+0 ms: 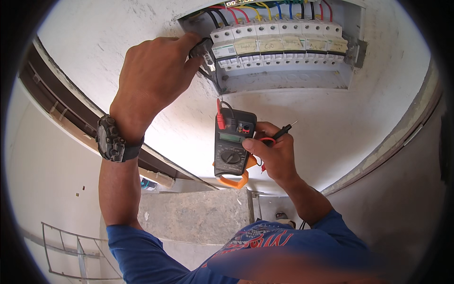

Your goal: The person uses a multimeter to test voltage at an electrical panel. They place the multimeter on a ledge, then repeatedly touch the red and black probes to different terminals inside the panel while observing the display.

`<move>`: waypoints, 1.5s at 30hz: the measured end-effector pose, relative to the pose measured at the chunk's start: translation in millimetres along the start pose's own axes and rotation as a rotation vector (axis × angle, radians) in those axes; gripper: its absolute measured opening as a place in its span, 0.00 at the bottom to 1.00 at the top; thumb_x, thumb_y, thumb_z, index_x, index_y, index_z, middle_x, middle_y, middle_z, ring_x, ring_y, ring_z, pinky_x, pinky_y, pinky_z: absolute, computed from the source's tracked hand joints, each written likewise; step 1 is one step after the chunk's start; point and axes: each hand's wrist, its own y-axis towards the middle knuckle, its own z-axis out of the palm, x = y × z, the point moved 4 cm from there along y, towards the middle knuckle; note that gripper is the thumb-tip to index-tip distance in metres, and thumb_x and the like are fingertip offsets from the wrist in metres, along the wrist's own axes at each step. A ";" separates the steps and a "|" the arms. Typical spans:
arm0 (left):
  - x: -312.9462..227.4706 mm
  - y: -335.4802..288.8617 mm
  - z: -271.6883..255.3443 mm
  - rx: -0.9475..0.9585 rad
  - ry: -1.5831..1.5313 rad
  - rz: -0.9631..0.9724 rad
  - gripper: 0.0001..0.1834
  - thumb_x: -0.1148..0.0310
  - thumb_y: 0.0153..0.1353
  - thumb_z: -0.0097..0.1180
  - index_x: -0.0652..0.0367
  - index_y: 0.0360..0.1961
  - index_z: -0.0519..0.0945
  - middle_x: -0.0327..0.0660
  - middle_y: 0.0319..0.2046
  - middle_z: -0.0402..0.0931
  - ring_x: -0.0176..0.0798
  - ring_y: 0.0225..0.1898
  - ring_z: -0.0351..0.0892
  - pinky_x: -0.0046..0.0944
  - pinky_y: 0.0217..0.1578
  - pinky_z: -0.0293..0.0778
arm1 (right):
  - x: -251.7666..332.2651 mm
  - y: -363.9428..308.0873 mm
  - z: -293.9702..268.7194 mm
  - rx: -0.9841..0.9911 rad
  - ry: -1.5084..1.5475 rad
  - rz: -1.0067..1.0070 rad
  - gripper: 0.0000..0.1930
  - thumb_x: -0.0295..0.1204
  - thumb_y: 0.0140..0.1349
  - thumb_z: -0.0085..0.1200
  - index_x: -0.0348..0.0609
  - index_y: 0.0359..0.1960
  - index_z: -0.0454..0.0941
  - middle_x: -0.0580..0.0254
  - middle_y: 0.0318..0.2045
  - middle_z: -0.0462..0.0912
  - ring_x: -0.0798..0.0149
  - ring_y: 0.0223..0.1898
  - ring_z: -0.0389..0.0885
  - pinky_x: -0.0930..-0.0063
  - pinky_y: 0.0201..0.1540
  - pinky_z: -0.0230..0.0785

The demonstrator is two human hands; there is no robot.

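Observation:
At the left end of the open breaker box [279, 85], my left hand [158, 71] pinches a small black piece with a shiny metal part [204, 53] between thumb and fingers. What kind of piece it is cannot be made out. My right hand [279, 151] grips a black multimeter [231, 151] below the box, its thumb beside the display. A black test probe [281, 134] also lies in that hand, with its metal tip pointing up and right. A red plug [221, 118] stands at the meter's top left. An orange loop [235, 181] shows at its lower end.
A row of white circuit breakers [279, 45] fills the box, with coloured wires [257, 12] entering from above. A metal bracket [360, 54] juts from the box's right side. Below are a grey slab [189, 215] and, lower left, a metal frame [78, 253].

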 end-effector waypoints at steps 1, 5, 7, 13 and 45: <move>-1.5 3.8 1.1 0.005 -0.010 0.013 0.16 0.61 0.69 0.64 0.51 0.56 0.85 0.44 0.27 0.87 0.45 0.29 0.88 0.42 0.32 0.81 | 0.7 1.0 -2.1 0.000 -0.008 -0.001 0.21 0.29 0.63 0.70 0.33 0.55 0.83 0.69 0.25 0.83 0.81 0.28 0.79 0.85 0.31 0.68; -3.3 13.3 7.1 -0.053 -0.205 -0.026 0.11 0.64 0.68 0.63 0.54 0.48 0.87 0.46 0.29 0.88 0.48 0.30 0.89 0.43 0.34 0.82 | 3.5 5.8 -8.2 0.010 -0.031 -0.008 0.21 0.30 0.63 0.70 0.33 0.54 0.83 0.69 0.25 0.83 0.81 0.27 0.78 0.85 0.30 0.67; -5.1 15.1 9.4 -0.108 -0.290 -0.071 0.08 0.65 0.67 0.62 0.55 0.41 0.88 0.47 0.30 0.88 0.50 0.32 0.88 0.47 0.34 0.83 | 4.7 8.3 -9.2 0.017 -0.024 -0.005 0.21 0.31 0.63 0.70 0.33 0.54 0.83 0.69 0.24 0.83 0.82 0.26 0.77 0.85 0.30 0.67; -8.1 27.0 -11.3 -0.481 -0.276 0.073 0.04 0.67 0.63 0.67 0.54 0.37 0.88 0.39 0.29 0.87 0.45 0.27 0.87 0.40 0.29 0.81 | 14.1 16.2 -5.8 0.033 0.008 -0.055 0.20 0.31 0.64 0.70 0.32 0.53 0.83 0.67 0.24 0.84 0.81 0.25 0.78 0.85 0.28 0.67; -48.1 85.2 -29.2 -0.090 0.343 0.362 0.05 0.64 0.67 0.63 0.47 0.42 0.87 0.36 0.26 0.81 0.41 0.23 0.81 0.41 0.24 0.76 | 63.0 63.9 -36.5 0.160 0.097 -0.085 0.21 0.34 0.66 0.68 0.32 0.54 0.82 0.57 0.29 0.89 0.75 0.29 0.85 0.82 0.31 0.73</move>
